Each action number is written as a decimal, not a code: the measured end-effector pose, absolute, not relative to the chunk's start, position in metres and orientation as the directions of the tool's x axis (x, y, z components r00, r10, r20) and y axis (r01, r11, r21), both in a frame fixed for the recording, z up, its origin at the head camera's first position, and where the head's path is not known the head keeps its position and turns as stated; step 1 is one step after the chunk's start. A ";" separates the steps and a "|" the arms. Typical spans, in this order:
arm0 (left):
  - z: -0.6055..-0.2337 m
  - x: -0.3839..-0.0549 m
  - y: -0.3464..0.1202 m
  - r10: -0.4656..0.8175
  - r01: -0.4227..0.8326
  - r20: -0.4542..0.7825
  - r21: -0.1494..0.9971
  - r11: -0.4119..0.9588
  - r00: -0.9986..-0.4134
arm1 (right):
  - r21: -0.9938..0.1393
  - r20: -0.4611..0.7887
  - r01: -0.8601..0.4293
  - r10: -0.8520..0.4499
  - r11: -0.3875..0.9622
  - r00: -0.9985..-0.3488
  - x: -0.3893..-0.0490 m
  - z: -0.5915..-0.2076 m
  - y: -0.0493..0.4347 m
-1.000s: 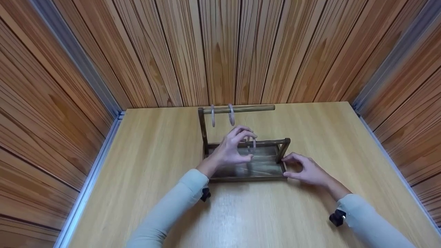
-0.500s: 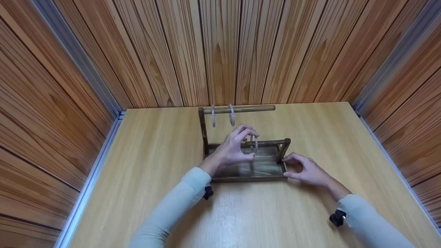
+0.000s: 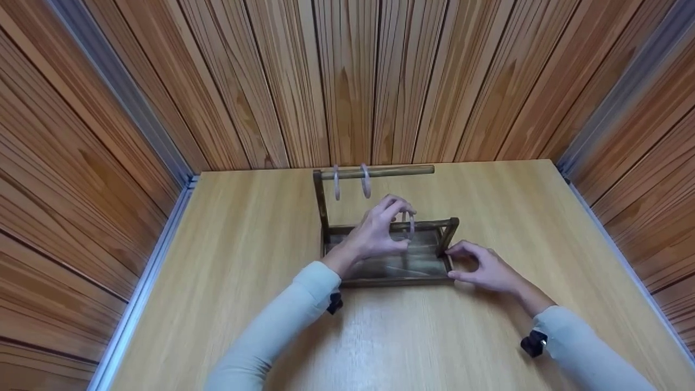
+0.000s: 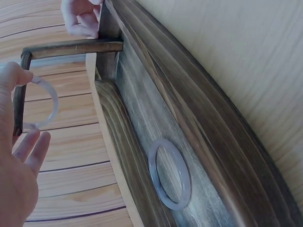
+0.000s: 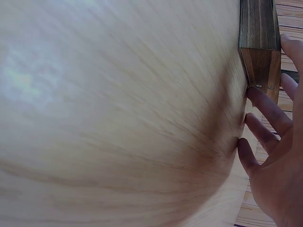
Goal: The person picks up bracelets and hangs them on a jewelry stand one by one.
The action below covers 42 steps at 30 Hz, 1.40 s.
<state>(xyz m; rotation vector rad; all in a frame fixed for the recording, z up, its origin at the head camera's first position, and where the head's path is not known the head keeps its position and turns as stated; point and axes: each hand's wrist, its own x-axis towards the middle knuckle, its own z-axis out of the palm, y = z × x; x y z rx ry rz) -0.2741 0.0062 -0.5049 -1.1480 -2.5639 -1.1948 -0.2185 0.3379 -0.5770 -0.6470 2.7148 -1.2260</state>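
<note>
A dark wooden bangle stand (image 3: 396, 281) has a tray base, a high bar (image 3: 402, 171) and a lower bar (image 3: 429, 223). Two pale bangles (image 3: 366, 187) hang on the high bar. My left hand (image 3: 374, 233) pinches another pale bangle (image 4: 54, 101) between thumb and fingers at the lower bar; the bangle seems to be around it. In the left wrist view one more bangle (image 4: 173, 175) shows at the tray, where I cannot tell if it hangs or lies. My right hand (image 3: 483, 266) holds the stand's right end, thumb at the front corner, fingers by the short post (image 3: 447, 237).
The stand rests on a light wooden table (image 3: 244, 233). Plank-patterned walls (image 3: 347, 81) rise behind and at both sides, with metal rails (image 3: 136, 282) along the side edges.
My left hand has slid a little to the right along the lower bar with its bangle. The right hand stays at the stand's end.
</note>
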 end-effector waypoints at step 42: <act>-0.482 -0.279 0.050 0.620 0.650 0.285 0.569 0.504 -0.731 | -0.771 0.062 -0.315 -0.426 0.554 -0.902 -0.221 -0.576 0.338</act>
